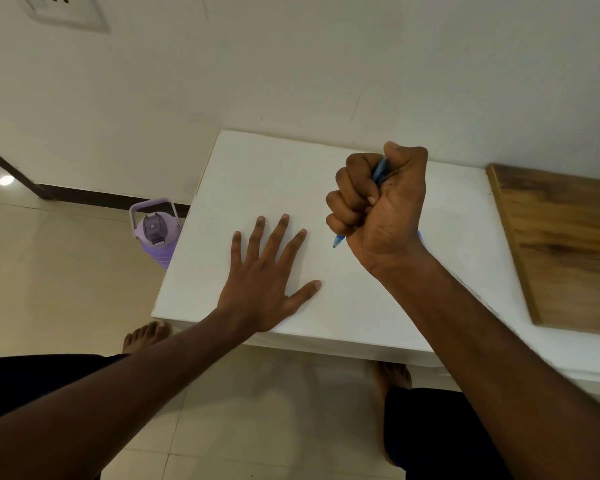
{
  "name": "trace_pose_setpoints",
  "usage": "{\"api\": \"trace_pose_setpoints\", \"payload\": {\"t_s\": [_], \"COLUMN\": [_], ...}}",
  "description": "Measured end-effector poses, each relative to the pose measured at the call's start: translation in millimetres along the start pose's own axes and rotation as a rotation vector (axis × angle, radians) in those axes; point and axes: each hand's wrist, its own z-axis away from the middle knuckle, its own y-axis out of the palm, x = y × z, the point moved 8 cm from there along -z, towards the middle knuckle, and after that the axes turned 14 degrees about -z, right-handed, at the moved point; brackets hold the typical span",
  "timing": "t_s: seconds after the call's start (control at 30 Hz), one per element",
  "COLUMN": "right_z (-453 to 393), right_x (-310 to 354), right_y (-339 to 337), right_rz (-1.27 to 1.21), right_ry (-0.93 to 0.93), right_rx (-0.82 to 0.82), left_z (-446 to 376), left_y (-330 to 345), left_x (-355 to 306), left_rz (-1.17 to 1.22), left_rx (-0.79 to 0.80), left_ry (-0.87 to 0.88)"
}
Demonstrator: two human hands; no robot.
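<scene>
A purple bottle (156, 233) is standing on the floor just beside the left edge of the white sheet (274, 174), its handle up and its lid shut.

The left hand (267, 282) is lying palm down on the sheet, near its front left corner. Its fingers (272, 237) are stretching out straight and spreading apart, with the thumb angling off to the right. They are pressing flat on the sheet and holding nothing.

The right hand (381, 206) is hovering above the sheet's right part, palm side turned towards the camera. Its fingers (347, 199) are curling tightly into a fist around a blue pen (380, 170), and the thumb is folding over the top. The pen is running slantwise through the fist; its upper part is showing between thumb and fingers, while its tip is sticking out below the little finger, pointing down and left. Whether the tip is touching the sheet I cannot tell.

A wooden board (565, 244) is lying farther right.
</scene>
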Motion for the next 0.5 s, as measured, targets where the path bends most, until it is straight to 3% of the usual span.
{"api": "trace_pose_setpoints", "payload": {"t_s": [0.5], "right_z": [0.4], "right_x": [-0.2], "right_y": [-2.7], "right_rz": [0.015], "right_ry": [-0.010], "right_rx": [-0.028], "left_z": [0.6], "left_y": [-2.0], "left_x": [-0.2], "left_rz": [-0.002], "left_rx": [-0.003], "left_ry": [-0.002]}}
